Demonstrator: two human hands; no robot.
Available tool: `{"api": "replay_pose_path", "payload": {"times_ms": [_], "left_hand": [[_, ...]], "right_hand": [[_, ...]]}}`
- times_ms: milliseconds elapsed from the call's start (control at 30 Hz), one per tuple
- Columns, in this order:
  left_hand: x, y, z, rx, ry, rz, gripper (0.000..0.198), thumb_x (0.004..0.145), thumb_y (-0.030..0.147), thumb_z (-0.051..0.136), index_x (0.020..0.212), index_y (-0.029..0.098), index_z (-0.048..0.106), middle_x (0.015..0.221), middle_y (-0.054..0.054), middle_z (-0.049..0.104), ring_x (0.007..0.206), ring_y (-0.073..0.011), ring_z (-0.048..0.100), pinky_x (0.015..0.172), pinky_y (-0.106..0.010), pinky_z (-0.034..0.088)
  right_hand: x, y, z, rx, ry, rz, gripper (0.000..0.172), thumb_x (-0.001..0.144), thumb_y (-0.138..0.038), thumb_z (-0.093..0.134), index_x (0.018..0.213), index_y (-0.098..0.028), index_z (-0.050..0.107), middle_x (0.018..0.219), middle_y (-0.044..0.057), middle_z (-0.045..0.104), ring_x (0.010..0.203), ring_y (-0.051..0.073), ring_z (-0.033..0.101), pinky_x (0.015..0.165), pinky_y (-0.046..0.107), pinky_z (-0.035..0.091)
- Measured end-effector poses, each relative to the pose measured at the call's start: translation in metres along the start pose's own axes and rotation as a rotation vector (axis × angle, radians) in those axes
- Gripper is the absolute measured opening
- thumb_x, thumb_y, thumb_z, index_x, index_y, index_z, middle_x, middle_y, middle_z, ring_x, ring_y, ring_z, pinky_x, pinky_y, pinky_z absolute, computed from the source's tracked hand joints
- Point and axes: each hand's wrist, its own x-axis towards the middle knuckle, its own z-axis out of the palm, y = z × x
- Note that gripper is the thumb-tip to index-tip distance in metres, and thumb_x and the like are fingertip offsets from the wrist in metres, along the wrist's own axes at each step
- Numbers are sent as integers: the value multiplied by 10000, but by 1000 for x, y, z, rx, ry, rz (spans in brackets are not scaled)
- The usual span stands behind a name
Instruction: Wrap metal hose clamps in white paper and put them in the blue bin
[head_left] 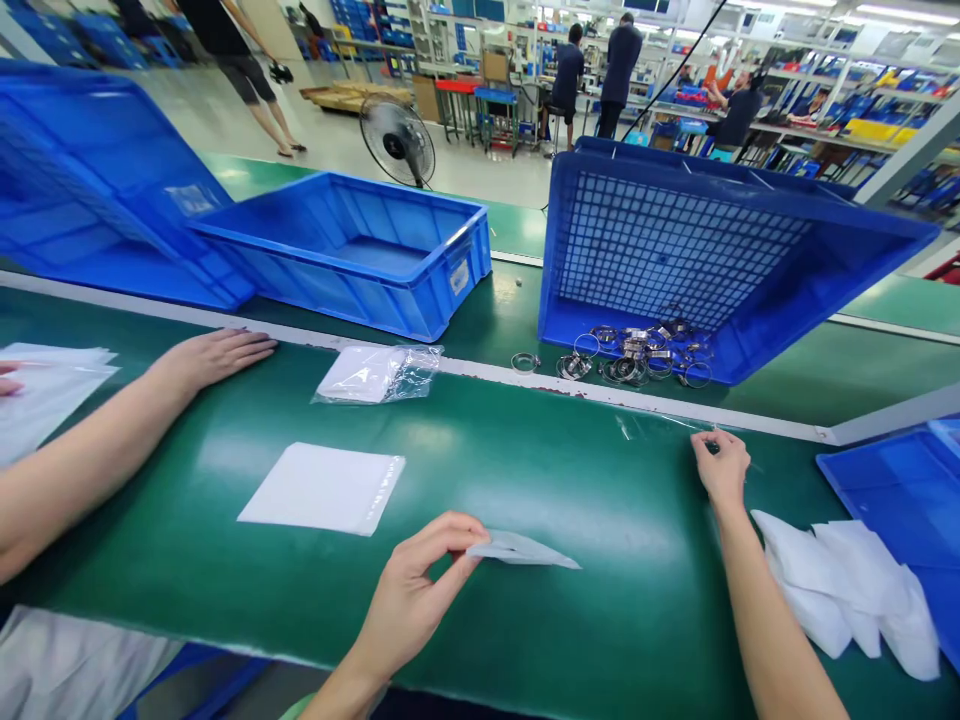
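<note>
My left hand point(431, 575) pinches a thin white pouch point(525, 550) by its left end, just above the green bench. It is seen nearly edge-on. Farther back on the right, my right hand point(721, 465) has thumb and fingers pressed together by the bench's pale strip. Some clear plastic film point(652, 422) lies at its fingertips; whether they grip it is hard to see. Beyond it, several metal hose clamps point(637, 350) spill from a tipped blue crate point(675, 240). A stack of soft white pouches point(847, 580) rests beside my right forearm.
A white sheet-like packet point(322, 488) and a clear bag with white contents point(375, 374) lie left of centre. A co-worker's hand point(217, 357) rests on the bench at left, near white sheets point(52, 390). Blue bins point(352, 260) stand behind; another blue bin point(900, 510) is at right.
</note>
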Motion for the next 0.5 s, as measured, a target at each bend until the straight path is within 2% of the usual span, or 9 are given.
{"api": "replay_pose_path", "payload": {"times_ms": [100, 200, 367, 500], "left_hand": [[2, 2, 0, 6, -6, -6, 136, 865, 184, 552, 802, 170, 671, 841, -72, 655, 775, -161, 625, 649, -228, 489], [2, 2, 1, 5, -8, -19, 148, 870, 189, 548, 778, 164, 661, 828, -71, 650, 761, -159, 619, 645, -230, 484], [2, -1, 2, -10, -39, -37, 140, 875, 187, 544, 790, 170, 653, 842, -63, 640, 761, -151, 606, 650, -231, 466], [4, -1, 3, -31, -49, -39, 139, 874, 188, 544, 792, 167, 654, 845, -62, 639, 755, -148, 597, 650, -232, 459]], "right_hand": [[-4, 3, 7, -73, 51, -30, 253, 716, -412, 574, 778, -169, 603, 1097, 179, 510, 1140, 359, 374, 953, 532, 258], [-12, 2, 3, -112, 115, -60, 291, 741, -425, 557, 877, -169, 572, 1225, 201, 432, 1203, 357, 307, 968, 524, 238], [-29, -6, -24, -123, 175, -110, 289, 803, -462, 491, 843, -183, 553, 1177, 178, 494, 1176, 313, 393, 997, 493, 253], [-53, -29, -47, 16, 197, -114, 255, 834, -437, 515, 833, -186, 558, 1122, 148, 555, 1103, 287, 485, 929, 467, 360]]}}
